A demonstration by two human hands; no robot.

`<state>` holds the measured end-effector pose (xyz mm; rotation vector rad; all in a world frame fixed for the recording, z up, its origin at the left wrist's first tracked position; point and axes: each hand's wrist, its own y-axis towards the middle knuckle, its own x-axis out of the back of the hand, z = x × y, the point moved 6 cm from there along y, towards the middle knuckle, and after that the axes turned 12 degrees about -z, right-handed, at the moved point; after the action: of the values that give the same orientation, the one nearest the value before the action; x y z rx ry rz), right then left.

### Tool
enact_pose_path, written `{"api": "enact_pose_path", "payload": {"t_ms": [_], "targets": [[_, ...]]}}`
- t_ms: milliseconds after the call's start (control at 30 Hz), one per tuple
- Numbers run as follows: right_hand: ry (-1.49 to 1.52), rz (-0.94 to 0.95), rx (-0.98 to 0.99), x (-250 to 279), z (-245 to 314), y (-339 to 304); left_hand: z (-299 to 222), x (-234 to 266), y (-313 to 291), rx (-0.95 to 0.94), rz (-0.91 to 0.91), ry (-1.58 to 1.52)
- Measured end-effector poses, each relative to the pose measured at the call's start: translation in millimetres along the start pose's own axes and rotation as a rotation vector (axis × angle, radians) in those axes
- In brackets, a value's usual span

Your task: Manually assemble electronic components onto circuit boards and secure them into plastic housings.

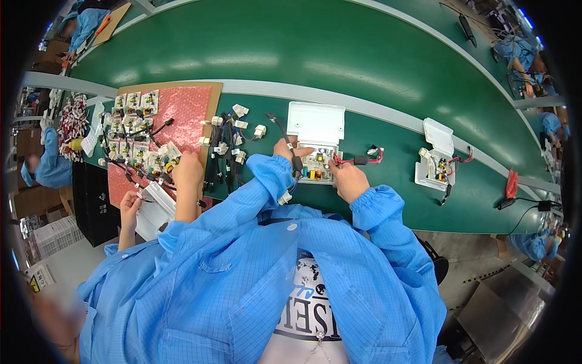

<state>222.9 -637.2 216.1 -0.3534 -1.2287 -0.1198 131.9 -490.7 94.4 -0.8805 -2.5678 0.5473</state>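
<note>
In front of me lies an open white plastic case (315,125), its lid folded back on the far side. A circuit board (319,167) with yellow and orange parts sits in its near half. At the case's left side is my left hand (286,148), closed on the edge with one finger across the board. A black cable with a thick sleeve (297,162) runs over this hand. My right hand (351,181) grips the case's right edge, thumb at the board's corner. Red wires (347,161) with a black sleeve (360,160) come out beside that thumb.
Black cables with white connectors (224,134) lie to the left. Farther left, a co-worker's hands (188,173) handle a board and a white case (156,212) beside pink bubble wrap (185,112) holding several boards. Another open case (438,141) lies right, on the green table (388,136).
</note>
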Motion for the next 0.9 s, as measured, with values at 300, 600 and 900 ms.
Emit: {"api": "enact_pose_path", "payload": {"t_ms": [300,600,900], "targets": [[0.217,-0.222,-0.045,-4.2,-2.7,-21.0,-17.8,0.8,-9.7,0.028,-0.022,-0.094],[0.17,-0.133,0.007,2.5,-4.5,-12.0,-3.6,-1.0,6.5,-0.053,-0.005,0.017],[0.201,-0.102,-0.046,6.1,-0.3,-9.7,-45.2,5.7,-18.0,-0.005,-0.098,0.21]]}}
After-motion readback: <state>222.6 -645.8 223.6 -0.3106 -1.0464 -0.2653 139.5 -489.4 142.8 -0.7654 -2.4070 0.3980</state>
